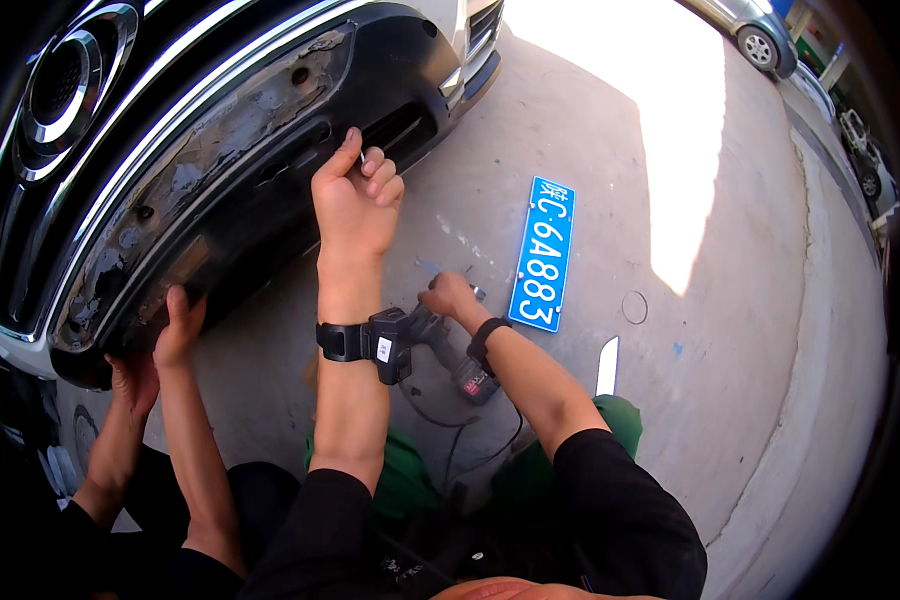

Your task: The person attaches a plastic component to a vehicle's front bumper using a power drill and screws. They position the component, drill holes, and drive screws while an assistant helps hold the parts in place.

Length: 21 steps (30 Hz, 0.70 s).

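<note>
My left hand (360, 205), wearing a black wrist device, is raised at the lower edge of the car's black bumper trim (410, 70), fingers curled around something small, pale and hard to make out. My right hand (448, 297) is low over the floor, its fingers closed on something beside a silvery piece and a dark power drill (470, 375), partly hidden by my arms. A blue licence plate (542, 255) lies to the right. The trim has a scuffed, patchy strip (265, 90) below the chrome grille (70, 90).
At left, another person's two hands (175, 325) grip the trim's underside. Dark cords (452, 424) run along the concrete floor (730, 400) below the drill. A pale strip (606, 365) lies near my right knee. Parked cars (758, 45) stand at the upper right.
</note>
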### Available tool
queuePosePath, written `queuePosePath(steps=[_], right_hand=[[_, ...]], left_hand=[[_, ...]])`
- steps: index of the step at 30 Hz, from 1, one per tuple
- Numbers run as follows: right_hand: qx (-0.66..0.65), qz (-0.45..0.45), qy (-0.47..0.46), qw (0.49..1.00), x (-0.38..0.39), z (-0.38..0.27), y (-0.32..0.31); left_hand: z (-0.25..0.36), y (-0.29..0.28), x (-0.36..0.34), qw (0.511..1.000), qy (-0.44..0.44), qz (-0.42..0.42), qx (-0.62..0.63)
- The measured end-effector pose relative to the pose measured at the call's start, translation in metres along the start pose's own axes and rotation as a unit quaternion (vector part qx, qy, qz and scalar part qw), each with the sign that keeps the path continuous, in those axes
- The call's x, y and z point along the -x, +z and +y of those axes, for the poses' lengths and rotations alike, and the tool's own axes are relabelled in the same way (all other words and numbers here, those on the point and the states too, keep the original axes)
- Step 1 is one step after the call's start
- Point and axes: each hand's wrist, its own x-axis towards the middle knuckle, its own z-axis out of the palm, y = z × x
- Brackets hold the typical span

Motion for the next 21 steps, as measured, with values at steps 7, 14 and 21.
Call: queuePosePath(steps=[7,14,21], right_hand=[[-0.729,-0.031,-0.068,0.681,-0.054,-0.110,-0.088],[-0.761,-0.116,-0.174,0.614,-0.110,-0.165,-0.069],[-0.489,0.168,-0.118,0.848,-0.225,-0.159,-0.026]], left_hand=[[0.006,-0.002,0.002,1.000,-0.011,-0.024,0.013],[0.008,-0.009,0.008,1.000,-0.024,-0.019,-0.008],[-0.010,0.019,0.004,0.997,-0.025,0.011,-0.065]])
